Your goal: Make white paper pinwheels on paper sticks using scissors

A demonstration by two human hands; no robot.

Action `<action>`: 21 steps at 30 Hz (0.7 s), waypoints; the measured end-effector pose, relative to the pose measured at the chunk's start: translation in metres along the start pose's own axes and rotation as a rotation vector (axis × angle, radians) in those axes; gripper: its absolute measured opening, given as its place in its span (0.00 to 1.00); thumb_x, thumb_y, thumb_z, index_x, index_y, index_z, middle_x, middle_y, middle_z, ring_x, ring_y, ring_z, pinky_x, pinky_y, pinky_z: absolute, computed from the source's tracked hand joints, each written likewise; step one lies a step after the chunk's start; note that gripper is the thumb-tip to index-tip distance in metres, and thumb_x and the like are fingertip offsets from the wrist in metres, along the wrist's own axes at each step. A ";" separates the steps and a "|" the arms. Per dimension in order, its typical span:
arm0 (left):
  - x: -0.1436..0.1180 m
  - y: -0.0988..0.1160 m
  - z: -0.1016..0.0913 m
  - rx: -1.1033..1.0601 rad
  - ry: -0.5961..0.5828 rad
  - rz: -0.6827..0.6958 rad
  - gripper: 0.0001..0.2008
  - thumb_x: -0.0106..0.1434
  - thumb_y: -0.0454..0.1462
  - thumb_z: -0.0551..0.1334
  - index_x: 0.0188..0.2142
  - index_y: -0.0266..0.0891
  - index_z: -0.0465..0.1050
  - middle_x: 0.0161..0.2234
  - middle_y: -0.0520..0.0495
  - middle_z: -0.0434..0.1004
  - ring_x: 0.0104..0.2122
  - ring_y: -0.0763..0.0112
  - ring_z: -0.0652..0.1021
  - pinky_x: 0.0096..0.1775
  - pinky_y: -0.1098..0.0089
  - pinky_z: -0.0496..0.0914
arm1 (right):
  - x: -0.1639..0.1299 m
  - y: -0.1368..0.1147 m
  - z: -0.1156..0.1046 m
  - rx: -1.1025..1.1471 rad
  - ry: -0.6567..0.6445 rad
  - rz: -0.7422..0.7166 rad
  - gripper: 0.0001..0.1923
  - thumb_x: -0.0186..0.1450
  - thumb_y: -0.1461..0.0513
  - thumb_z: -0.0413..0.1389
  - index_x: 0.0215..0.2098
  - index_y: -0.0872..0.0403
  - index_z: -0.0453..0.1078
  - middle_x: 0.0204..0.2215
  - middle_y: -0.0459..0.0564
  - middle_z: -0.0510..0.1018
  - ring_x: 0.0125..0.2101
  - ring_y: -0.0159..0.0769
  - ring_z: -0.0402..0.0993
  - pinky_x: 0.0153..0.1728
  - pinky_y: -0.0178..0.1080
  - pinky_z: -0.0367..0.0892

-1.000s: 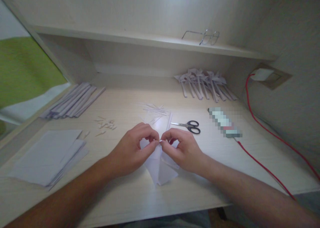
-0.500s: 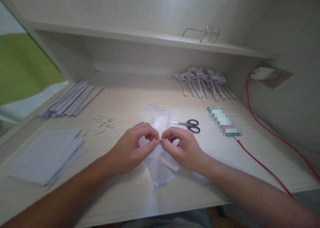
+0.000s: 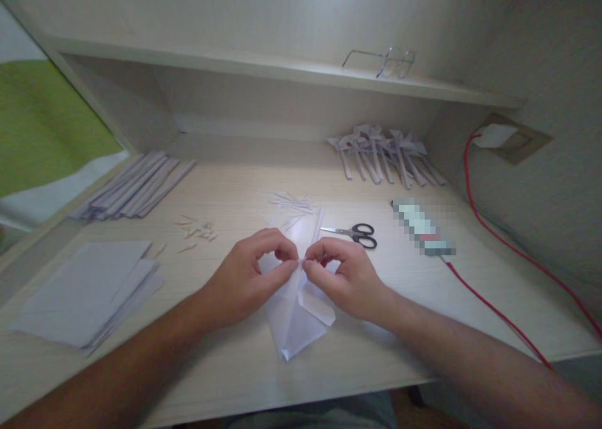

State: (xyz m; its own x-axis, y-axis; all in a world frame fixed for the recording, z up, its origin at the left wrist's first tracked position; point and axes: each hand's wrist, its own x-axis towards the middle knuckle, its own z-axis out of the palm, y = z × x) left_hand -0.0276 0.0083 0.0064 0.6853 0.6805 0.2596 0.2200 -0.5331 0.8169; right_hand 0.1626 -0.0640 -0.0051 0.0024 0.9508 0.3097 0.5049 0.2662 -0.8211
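A folded sheet of white paper (image 3: 292, 319) lies on the desk (image 3: 235, 372) in front of me, one corner pointing toward the near edge. My left hand (image 3: 249, 278) pinches its upper edge between thumb and forefinger. My right hand (image 3: 343, 277) pinches the same edge right beside it, so the fingertips of both hands almost touch above the sheet. A narrow folded flap shows under my right hand.
Black-handled scissors (image 3: 353, 233) lie just beyond my right hand. A stack of white sheets (image 3: 87, 291) sits at the left, rolled paper strips (image 3: 136, 187) behind it, folded paper pieces (image 3: 388, 156) at the back right. A red cable (image 3: 493, 313) crosses the right side. Glasses (image 3: 383, 62) rest on the shelf.
Both hands keep their pinch at the same spot. The lower corner of the paper has swung slightly to the left and the sheet looks a little more spread.
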 end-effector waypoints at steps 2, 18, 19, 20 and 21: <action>-0.001 0.001 0.000 0.000 0.002 0.020 0.05 0.64 0.31 0.63 0.32 0.40 0.76 0.32 0.52 0.76 0.36 0.70 0.75 0.41 0.67 0.67 | 0.000 0.000 0.001 0.006 -0.001 -0.008 0.05 0.61 0.67 0.59 0.28 0.54 0.75 0.24 0.43 0.77 0.27 0.30 0.71 0.31 0.34 0.65; -0.001 0.001 -0.003 -0.001 -0.041 0.005 0.05 0.67 0.33 0.62 0.34 0.40 0.75 0.35 0.52 0.77 0.37 0.70 0.75 0.41 0.67 0.67 | 0.000 -0.003 -0.001 0.101 -0.030 0.142 0.05 0.62 0.65 0.59 0.28 0.54 0.76 0.24 0.43 0.77 0.26 0.31 0.71 0.28 0.34 0.64; -0.001 0.001 -0.004 -0.003 -0.037 -0.005 0.05 0.67 0.33 0.62 0.35 0.41 0.76 0.35 0.52 0.77 0.38 0.70 0.76 0.41 0.67 0.67 | 0.000 -0.002 -0.002 0.099 -0.029 0.123 0.05 0.62 0.65 0.59 0.29 0.54 0.76 0.25 0.44 0.78 0.27 0.31 0.72 0.29 0.34 0.65; -0.001 0.001 -0.004 -0.008 -0.030 -0.017 0.05 0.67 0.33 0.61 0.35 0.41 0.76 0.35 0.52 0.77 0.38 0.69 0.76 0.41 0.67 0.67 | 0.000 -0.002 -0.003 0.096 -0.026 0.101 0.05 0.63 0.66 0.59 0.30 0.54 0.77 0.26 0.44 0.79 0.29 0.32 0.73 0.31 0.35 0.66; -0.001 0.000 -0.005 -0.014 -0.020 -0.032 0.05 0.67 0.34 0.61 0.35 0.41 0.76 0.35 0.52 0.77 0.38 0.69 0.76 0.41 0.67 0.67 | 0.001 -0.001 -0.004 0.091 -0.021 0.081 0.06 0.63 0.67 0.59 0.31 0.53 0.78 0.28 0.45 0.81 0.30 0.32 0.74 0.33 0.35 0.67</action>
State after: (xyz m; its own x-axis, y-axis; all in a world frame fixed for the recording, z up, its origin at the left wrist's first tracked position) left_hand -0.0313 0.0099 0.0088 0.6923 0.6863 0.2231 0.2319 -0.5043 0.8318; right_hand 0.1653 -0.0640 -0.0021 0.0212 0.9727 0.2313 0.4230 0.2009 -0.8836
